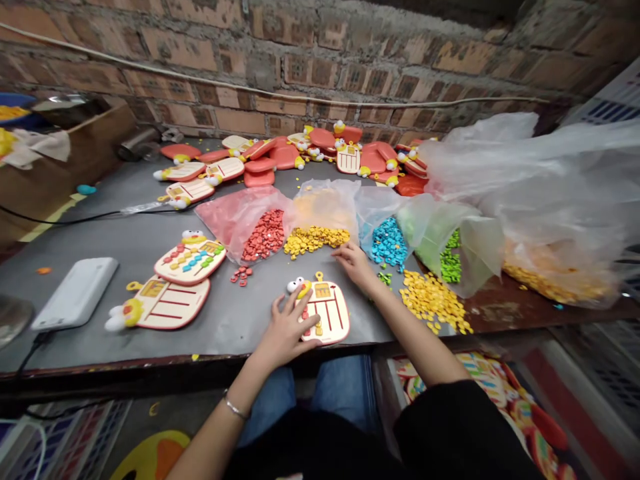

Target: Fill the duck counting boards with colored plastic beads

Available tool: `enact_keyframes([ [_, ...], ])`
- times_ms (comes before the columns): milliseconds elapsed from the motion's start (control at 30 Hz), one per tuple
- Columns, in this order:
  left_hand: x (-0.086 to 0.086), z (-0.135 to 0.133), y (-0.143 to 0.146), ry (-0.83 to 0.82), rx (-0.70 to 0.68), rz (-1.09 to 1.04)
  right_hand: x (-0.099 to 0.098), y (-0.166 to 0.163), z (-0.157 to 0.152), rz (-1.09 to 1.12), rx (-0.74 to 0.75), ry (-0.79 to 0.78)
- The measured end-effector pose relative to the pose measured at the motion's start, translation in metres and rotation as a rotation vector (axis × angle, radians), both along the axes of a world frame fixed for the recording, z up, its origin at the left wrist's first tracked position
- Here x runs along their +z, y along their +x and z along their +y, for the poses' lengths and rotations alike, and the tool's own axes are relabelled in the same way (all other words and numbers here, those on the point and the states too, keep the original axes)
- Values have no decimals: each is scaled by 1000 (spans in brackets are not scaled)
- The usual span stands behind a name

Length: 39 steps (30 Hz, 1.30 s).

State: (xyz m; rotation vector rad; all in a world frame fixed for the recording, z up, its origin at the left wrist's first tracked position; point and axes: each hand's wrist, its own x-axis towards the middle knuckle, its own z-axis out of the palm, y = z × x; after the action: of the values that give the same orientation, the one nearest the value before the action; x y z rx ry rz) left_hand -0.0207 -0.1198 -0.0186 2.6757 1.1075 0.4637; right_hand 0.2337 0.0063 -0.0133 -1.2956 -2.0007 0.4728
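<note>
A cream toy board (333,310) with a red rim, slots and a duck-like head lies before me. My left hand (287,327) holds it by its left side, fingers bent over the face and thumb along the lower edge. Red and yellow beads sit in its left slots. My right hand (355,263) is beside the yellow beads (315,240) spilling from a bag, its fingertips pinched together. Whatever they hold is too small to make out. Red beads (263,237), blue beads (389,243) and green beads (451,257) lie in neighbouring bags.
Left of me, a bead-filled board (190,259) overlaps another board (173,305). A white power bank (75,293) with a cable lies farther left. More boards (285,157) are heaped along the brick wall. Loose yellow pieces (433,300) spread near the right front edge.
</note>
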Motion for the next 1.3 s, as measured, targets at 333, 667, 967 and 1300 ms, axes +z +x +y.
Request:
enact_keyframes([
  [333, 3, 0, 1, -17, 19, 10, 4, -10, -74, 35, 131, 2],
  [667, 6, 1, 5, -51, 78, 4, 2, -7, -95, -90, 192, 44],
  [967, 4, 2, 4, -80, 116, -23, 5, -46, -84, 117, 378, -146],
  [1300, 5, 1, 2, -46, 65, -19, 25, -79, 1, -30, 240, -69],
])
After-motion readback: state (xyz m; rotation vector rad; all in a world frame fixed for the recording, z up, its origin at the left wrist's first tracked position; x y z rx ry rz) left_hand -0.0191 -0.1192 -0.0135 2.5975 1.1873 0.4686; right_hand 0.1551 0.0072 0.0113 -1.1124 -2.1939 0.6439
